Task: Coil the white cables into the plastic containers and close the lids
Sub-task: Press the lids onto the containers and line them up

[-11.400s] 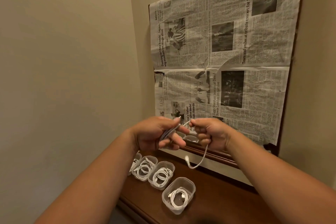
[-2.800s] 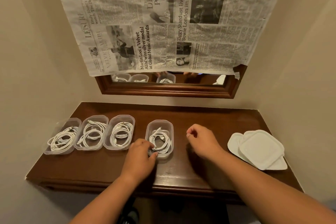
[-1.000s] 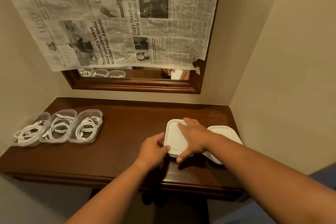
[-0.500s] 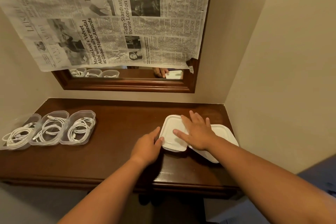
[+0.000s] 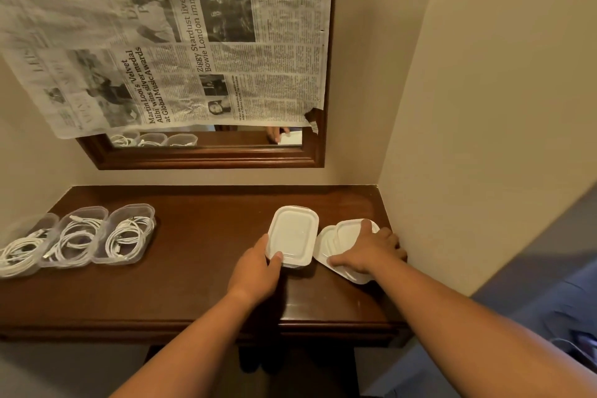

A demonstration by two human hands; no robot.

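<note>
A lidded plastic container (image 5: 292,236) stands on the brown wooden table (image 5: 200,236), right of centre. My left hand (image 5: 256,271) holds its near-left corner, thumb on the lid's edge. To its right, against the wall, lies a stack of white lids (image 5: 339,245). My right hand (image 5: 368,250) lies over this stack, fingers spread across the top lid and around its edges. At the table's left end three open containers (image 5: 124,236) stand side by side, each with a coiled white cable (image 5: 127,237) inside.
A wood-framed mirror (image 5: 210,152) hangs on the back wall, mostly covered by newspaper (image 5: 181,42). The side wall (image 5: 468,107) borders the table at the right. The table's front edge (image 5: 193,326) runs below my forearms.
My right hand has left the closed container's lid and moved right onto the stack of spare lids. My left hand still holds the container's near corner.
</note>
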